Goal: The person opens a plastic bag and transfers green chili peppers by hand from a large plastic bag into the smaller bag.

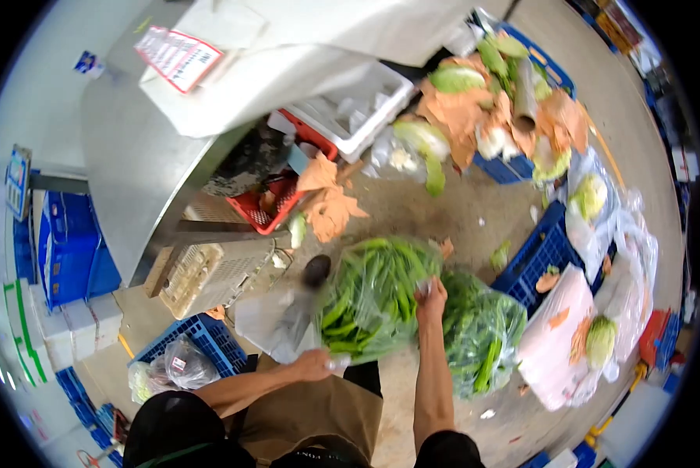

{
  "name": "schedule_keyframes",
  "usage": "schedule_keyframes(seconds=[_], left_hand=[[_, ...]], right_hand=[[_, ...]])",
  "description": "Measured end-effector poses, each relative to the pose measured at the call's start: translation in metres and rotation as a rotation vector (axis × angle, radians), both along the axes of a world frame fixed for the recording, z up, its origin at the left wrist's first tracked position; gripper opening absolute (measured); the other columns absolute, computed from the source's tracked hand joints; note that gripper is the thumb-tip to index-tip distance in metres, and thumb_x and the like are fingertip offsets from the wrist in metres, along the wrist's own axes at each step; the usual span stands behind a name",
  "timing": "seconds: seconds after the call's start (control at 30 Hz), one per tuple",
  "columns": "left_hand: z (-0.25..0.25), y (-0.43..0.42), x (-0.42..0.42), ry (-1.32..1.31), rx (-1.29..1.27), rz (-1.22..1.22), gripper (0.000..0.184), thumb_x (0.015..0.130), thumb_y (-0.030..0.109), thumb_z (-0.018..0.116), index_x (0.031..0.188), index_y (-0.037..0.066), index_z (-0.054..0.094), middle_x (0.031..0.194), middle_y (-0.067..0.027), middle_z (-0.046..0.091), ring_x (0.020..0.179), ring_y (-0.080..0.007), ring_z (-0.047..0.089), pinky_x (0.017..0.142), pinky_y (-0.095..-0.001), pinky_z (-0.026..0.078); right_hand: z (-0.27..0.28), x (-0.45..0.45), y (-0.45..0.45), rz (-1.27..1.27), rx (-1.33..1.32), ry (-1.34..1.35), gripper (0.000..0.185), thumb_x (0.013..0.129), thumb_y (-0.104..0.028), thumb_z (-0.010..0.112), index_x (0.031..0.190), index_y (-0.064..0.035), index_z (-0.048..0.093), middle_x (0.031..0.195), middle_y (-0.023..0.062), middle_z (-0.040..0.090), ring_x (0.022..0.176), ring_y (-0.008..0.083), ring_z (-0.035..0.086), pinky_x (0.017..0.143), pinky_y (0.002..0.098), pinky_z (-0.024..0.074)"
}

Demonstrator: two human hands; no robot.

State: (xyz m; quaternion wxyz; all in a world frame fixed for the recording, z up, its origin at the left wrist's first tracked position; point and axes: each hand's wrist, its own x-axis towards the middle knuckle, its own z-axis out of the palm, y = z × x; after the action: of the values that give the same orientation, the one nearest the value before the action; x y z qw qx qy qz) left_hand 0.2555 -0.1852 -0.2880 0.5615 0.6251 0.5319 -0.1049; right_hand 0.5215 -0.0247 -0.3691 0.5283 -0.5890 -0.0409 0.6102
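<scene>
So a clear plastic bag of long green peppers (377,292) is being held by both hands, low over the concrete floor (459,210) and right in front of the brown apron (299,421). Whether the bag's underside is actually resting on the floor can't be told from up here.

The bag's right edge is pinched by the fingers of the right hand (431,298), with the bulk lying to the left of them. At the near left corner, a bit of plastic looks bunched in the left hand (313,365), fingers curled in; from those fingers the bag lies far and to the right. Neither hand can really be called nearer, since the bag is touched by both, on either side of its near end.

As for which way it points: the bag is pretty rounded, so only a weak long axis is shown, running roughly from near left to far right. Plenty of the peppers inside are slanted about the same way, though some are jumbled. The mouth can't be made out for sure.

Just to the right, a second bag of green peppers (479,327) is seen, not gripped by either hand. Farther right a blue plastic crate (545,249) is parked, and a red plastic basket (266,209) is tucked at the far left.
</scene>
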Motion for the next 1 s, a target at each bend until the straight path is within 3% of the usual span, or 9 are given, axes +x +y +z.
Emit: schedule_keyframes(seconds=[0.03,0.2,0.33,0.4,0.5,0.7,0.87,0.97,1.0], left_hand=[[0.013,-0.002,0.003,-0.055,-0.004,-0.015,0.032,0.081,0.036,0.055,0.075,0.007,0.066,0.074,-0.0211,0.062,0.071,-0.0402,0.06,0.063,-0.0462,0.047],[0.05,-0.01,0.013,-0.237,-0.15,-0.066,0.027,0.076,0.016,0.051,0.098,0.015,0.066,0.076,-0.0201,0.062,0.072,-0.0392,0.06,0.064,-0.0471,0.046],[0.123,0.015,0.026,-0.425,-0.118,0.061,0.016,0.078,0.012,0.054,0.088,0.006,0.065,0.067,-0.0201,0.058,0.062,-0.0373,0.055,0.055,-0.0416,0.041],[0.149,0.029,0.027,-0.605,-0.052,0.137,0.021,0.083,0.018,0.057,0.074,-0.001,0.056,0.059,-0.0176,0.05,0.051,-0.0259,0.047,0.05,-0.0388,0.037],[0.25,0.072,0.039,-0.637,-0.086,0.172,0.042,0.09,0.031,0.057,0.066,-0.003,0.049,0.05,-0.0092,0.038,0.049,-0.0129,0.034,0.046,-0.0346,0.032],[0.431,0.131,0.04,-0.862,0.02,0.357,0.051,0.092,0.041,0.051,0.056,0.006,0.045,0.047,0.0025,0.033,0.046,-0.0073,0.028,0.041,-0.0313,0.025],[0.541,0.176,0.017,-1.25,0.132,0.386,0.048,0.092,0.047,0.047,0.06,0.011,0.049,0.049,0.0032,0.041,0.045,-0.0067,0.04,0.042,-0.0234,0.031],[0.58,0.212,-0.007,-1.355,0.383,0.144,0.047,0.093,0.046,0.047,0.061,0.011,0.049,0.05,0.0032,0.041,0.045,-0.0064,0.039,0.042,-0.0229,0.031],[0.598,0.221,-0.017,-1.473,0.197,0.102,0.045,0.094,0.044,0.046,0.063,0.011,0.049,0.05,0.0033,0.041,0.044,-0.0064,0.039,0.041,-0.0227,0.03]], right_hand=[[-0.003,0.011,-0.011,0.029,0.041,0.04,0.017,0.09,-0.021,0.056,0.078,-0.0087,0.054,0.067,-0.0023,0.052,0.053,0.0071,0.048,0.043,0.0214,0.0385],[0.055,0.017,-0.027,0.01,-0.018,-0.037,0.019,0.091,-0.021,0.054,0.077,-0.0087,0.052,0.064,-0.0022,0.049,0.049,0.0083,0.044,0.041,0.0231,0.0326],[0.096,0.031,-0.019,-0.055,0.025,-0.022,0.025,0.092,-0.021,0.054,0.071,-0.0107,0.046,0.055,-0.0007,0.043,0.04,0.0102,0.036,0.038,0.0255,0.0275],[0.129,0.04,-0.009,-0.043,0.069,-0.027,0.024,0.091,-0.021,0.055,0.071,-0.0104,0.048,0.058,-0.0011,0.045,0.042,0.009,0.038,0.038,0.0243,0.0278],[0.197,0.061,0.007,0.005,0.166,-0.049,0.018,0.089,-0.02,0.057,0.075,-0.0103,0.053,0.063,-0.0024,0.05,0.048,0.0069,0.043,0.039,0.0212,0.0299],[0.425,0.07,0.074,0.07,0.298,-0.259,0.013,0.086,-0.024,0.054,0.081,-0.0114,0.054,0.069,-0.0024,0.051,0.055,0.0078,0.046,0.041,0.0219,0.0324],[0.596,0.064,0.15,0.032,0.691,-0.308,0.018,0.087,-0.024,0.059,0.077,-0.0113,0.05,0.065,-0.0011,0.049,0.049,0.0092,0.043,0.041,0.0224,0.0323],[0.702,0.049,0.18,0.198,1.012,-0.372,0.02,0.088,-0.02,0.058,0.073,-0.0121,0.047,0.058,-0.0019,0.044,0.043,0.0087,0.035,0.039,0.0227,0.0288],[0.74,0.017,0.181,0.033,1.029,-0.416,0.024,0.09,-0.021,0.057,0.071,-0.0126,0.045,0.053,-0.0026,0.038,0.04,0.0082,0.03,0.038,0.0232,0.0265]])
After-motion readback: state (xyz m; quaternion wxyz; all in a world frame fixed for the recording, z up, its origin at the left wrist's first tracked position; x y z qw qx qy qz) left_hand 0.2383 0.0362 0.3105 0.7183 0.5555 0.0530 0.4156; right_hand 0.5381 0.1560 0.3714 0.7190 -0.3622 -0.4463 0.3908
